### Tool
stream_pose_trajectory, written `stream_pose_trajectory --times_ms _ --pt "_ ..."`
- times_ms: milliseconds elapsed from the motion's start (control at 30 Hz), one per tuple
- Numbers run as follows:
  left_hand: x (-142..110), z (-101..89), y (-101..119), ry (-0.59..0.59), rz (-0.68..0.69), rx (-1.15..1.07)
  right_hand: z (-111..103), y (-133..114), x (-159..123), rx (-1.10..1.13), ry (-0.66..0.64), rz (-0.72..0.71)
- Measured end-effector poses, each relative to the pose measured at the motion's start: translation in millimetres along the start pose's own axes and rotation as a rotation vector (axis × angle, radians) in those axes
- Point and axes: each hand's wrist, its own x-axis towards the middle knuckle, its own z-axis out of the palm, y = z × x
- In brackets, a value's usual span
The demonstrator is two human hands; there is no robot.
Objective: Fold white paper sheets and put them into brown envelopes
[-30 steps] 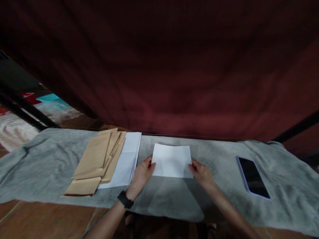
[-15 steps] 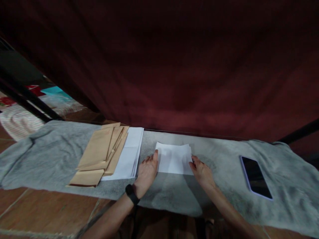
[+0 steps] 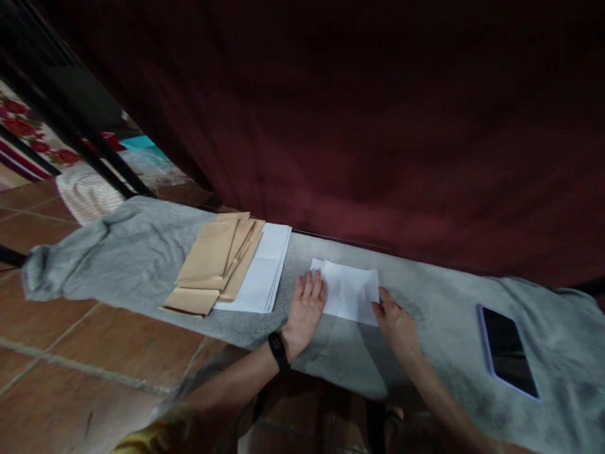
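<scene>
A white sheet of paper [image 3: 350, 290] lies on the grey cloth between my hands. My left hand [image 3: 306, 310], with a black band on its wrist, rests palm down at the paper's left edge, fingers stretched out. At the right edge, my right hand [image 3: 396, 318] pinches the sheet between thumb and fingers. Left of my left hand lie several white sheets [image 3: 262, 271], partly covered by a pile of brown envelopes [image 3: 210, 252].
The grey cloth [image 3: 137, 252] covers a long narrow surface. A phone with a purple edge [image 3: 509, 350] lies at the right. Behind hangs a dark red curtain [image 3: 340, 145]. Dark bars [image 3: 106, 170] stand at the left, above a tiled floor [image 3: 118, 353].
My left hand has let go of the paper's left edge and flattened onto it, fingers spread. My right hand keeps its pinch. The view has turned to the left.
</scene>
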Motion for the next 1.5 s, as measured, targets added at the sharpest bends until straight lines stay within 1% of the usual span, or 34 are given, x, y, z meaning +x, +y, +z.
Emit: stream_pose_trajectory --times_ms 67,133,233,300,367,467,533,600,700,767,900,1000,1067,1167,1333,1500 --pt "0 1.8 1 0.034 0.043 -0.023 0 0 0 -0.026 0.004 -0.009" --pt "1 3.1 1 0.039 0.084 -0.035 0 0 0 -0.039 0.001 -0.016" --pt "3 6.8 0 -0.028 0.134 -0.046 -2 -1 0 -0.037 -0.015 -0.012" --pt "5 10.0 0 -0.091 0.143 -0.041 -3 -1 -1 -0.032 -0.033 -0.008" --pt "7 12.4 0 -0.124 0.139 -0.028 -4 -2 -1 -0.04 -0.035 -0.017" --pt "7 12.8 1 -0.127 0.14 -0.016 -4 -6 0 -0.046 0.016 -0.049" --pt "7 11.7 2 -0.123 0.151 0.024 0 -13 1 0.009 0.061 -0.095" --pt "7 10.9 3 -0.105 0.181 0.097 6 -23 2 0.111 0.099 -0.176" --pt "8 10.9 4 -0.032 0.208 0.155 18 -41 1 0.202 0.121 -0.317" --pt "11 10.6 3 0.009 0.191 0.117 26 -53 0 0.166 0.11 -0.37" --pt "23 9.4 1 0.056 0.145 0.005 37 -65 -3 0.055 0.12 -0.362" --pt "32 13.5 1 0.12 0.125 -0.072 43 -66 -5 0.001 0.159 -0.375" --pt "38 20.0 3 0.138 0.177 -0.126 46 -64 -5 -0.028 0.174 -0.411" --pt "48 31.7 7 0.11 0.252 -0.177 50 -61 -5 -0.057 0.197 -0.445" --pt "61 42.3 11 0.074 0.188 -0.197 47 -58 -7 -0.057 0.223 -0.478" --pt "61 44.7 7 0.099 0.219 -0.182 43 -51 1 0.047 0.183 -0.475"
